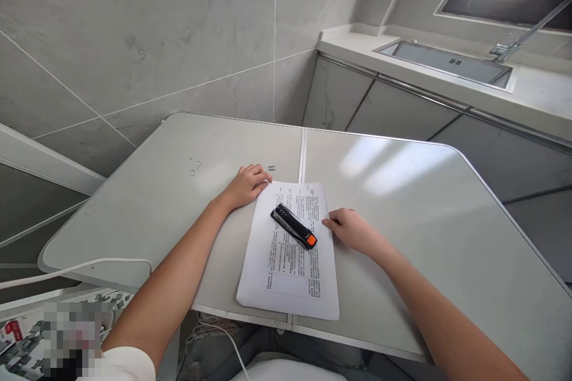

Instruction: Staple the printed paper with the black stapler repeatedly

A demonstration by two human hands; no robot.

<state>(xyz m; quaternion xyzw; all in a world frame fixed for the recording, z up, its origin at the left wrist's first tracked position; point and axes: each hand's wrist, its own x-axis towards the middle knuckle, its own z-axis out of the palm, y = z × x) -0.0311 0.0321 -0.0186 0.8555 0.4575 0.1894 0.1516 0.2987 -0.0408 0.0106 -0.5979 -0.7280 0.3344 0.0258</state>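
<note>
A stack of printed paper (290, 303) lies on the table, its top sheet covered in dark text. Across it, at a slant, rests a black stapler (290, 223) with an orange end. My left hand (251, 183) is closed on the stack's far left corner, thumb at the paper's edge. At the right edge, my right hand (351, 229) grips the paper with the thumb on top and the other fingers mostly hidden. Neither hand touches the stapler. Just beyond my left hand lie small strips of staples (271, 168).
Loose staples (195, 166) are scattered on the left half of the folding table (402, 238). A seam runs down the table's middle. White cables (89, 264) hang at the left and front edges. A counter with a sink (447, 62) stands at the back right, against tiled walls.
</note>
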